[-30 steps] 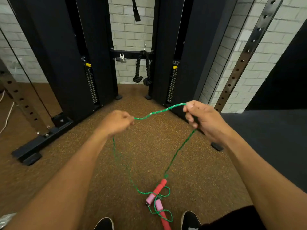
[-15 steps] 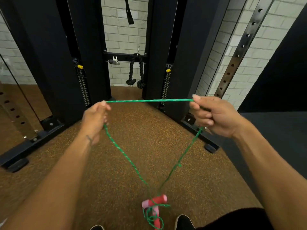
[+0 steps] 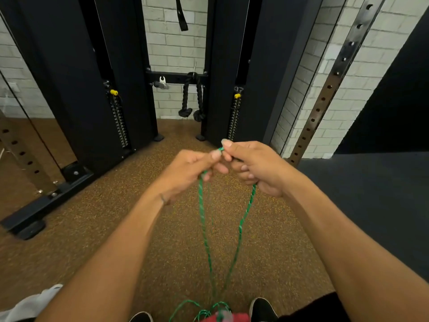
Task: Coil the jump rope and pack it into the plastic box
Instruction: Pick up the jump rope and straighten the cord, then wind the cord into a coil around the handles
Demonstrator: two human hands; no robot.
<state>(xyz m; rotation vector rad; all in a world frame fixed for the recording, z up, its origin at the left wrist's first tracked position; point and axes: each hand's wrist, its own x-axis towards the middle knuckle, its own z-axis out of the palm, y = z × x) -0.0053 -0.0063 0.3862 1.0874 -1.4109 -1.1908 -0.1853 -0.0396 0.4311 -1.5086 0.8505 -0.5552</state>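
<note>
Both hands are bunched up together and touching, the left hand [image 3: 188,169] pinching the green rope [image 3: 202,219] and the right hand [image 3: 255,168] curled round it too. Two strands hang down from them to the red handles [image 3: 224,318] by the shoes [image 3: 262,307].

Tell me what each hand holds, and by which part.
Both hold the green jump rope by its cord, near the fold: left hand pinches one strand, right hand the other.
</note>
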